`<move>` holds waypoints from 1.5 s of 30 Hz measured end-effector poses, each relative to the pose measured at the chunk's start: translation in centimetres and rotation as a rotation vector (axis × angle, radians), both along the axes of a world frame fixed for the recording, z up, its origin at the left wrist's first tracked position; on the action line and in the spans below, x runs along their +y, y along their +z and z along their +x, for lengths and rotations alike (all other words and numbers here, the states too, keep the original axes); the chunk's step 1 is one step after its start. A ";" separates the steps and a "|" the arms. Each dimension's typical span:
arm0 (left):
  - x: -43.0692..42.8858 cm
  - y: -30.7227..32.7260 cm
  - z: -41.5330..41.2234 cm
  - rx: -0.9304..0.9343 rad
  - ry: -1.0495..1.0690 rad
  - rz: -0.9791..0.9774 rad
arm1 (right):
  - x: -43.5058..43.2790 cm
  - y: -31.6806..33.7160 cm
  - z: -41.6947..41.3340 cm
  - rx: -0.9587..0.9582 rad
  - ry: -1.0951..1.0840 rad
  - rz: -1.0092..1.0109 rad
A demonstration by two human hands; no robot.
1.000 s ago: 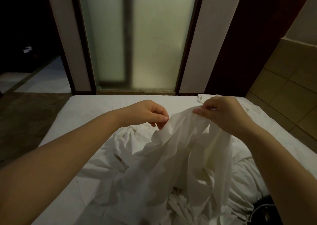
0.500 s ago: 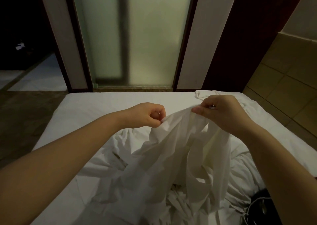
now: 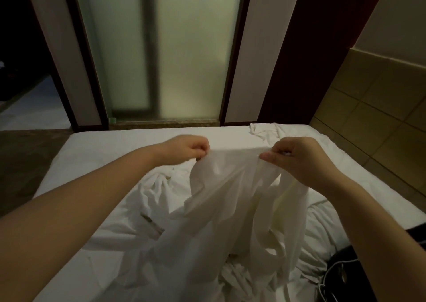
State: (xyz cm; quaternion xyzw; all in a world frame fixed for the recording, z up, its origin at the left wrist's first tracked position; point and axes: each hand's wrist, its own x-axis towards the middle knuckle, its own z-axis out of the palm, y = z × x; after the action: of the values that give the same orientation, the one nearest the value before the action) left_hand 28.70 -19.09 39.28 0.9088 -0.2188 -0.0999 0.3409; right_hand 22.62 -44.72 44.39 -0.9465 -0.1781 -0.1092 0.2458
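A white sheet (image 3: 221, 209) hangs crumpled in front of me above a white bed (image 3: 96, 154). My left hand (image 3: 186, 148) pinches its top edge on the left. My right hand (image 3: 297, 159) pinches the same edge on the right, thumb pointing left. Between the two hands the edge is pulled into a nearly straight, taut line. The rest of the sheet drapes down in loose folds onto the mattress.
A frosted glass door (image 3: 161, 48) in a dark frame stands beyond the bed's far end. A tiled wall (image 3: 380, 117) runs along the right side. Dark floor (image 3: 25, 163) lies to the left. A dark object with white cord (image 3: 338, 276) sits at lower right. More rumpled white cloth (image 3: 265, 131) lies at the far right corner.
My left hand has moved left, away from the right hand, and the sheet's top edge has been stretched out between them. The view has shifted slightly.
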 end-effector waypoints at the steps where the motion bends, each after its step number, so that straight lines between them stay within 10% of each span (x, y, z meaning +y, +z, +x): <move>1: 0.4 1.1 0.4 -0.065 0.061 -0.079 | -0.1 0.0 0.1 0.002 -0.007 -0.002; 9: 1.9 15.8 -1.2 -0.729 0.036 -0.036 | 1.8 4.4 1.9 -0.233 -0.023 0.086; 17: 4.1 10.3 -4.5 -0.170 0.012 0.058 | 2.3 4.4 3.0 -0.183 -0.028 0.043; 30: -5.6 -3.0 -9.8 -0.490 0.230 -0.032 | 2.8 2.0 1.8 -0.061 0.018 -0.069; 45: -8.6 -3.0 -10.1 -0.227 0.425 0.117 | -0.5 0.4 0.5 0.011 0.093 -0.078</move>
State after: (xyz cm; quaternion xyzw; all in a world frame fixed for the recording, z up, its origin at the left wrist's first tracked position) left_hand 18.59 -27.64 36.30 0.9580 -0.0536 0.0642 0.2744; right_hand 23.14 -45.20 44.78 -0.9467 -0.2245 -0.0857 0.2147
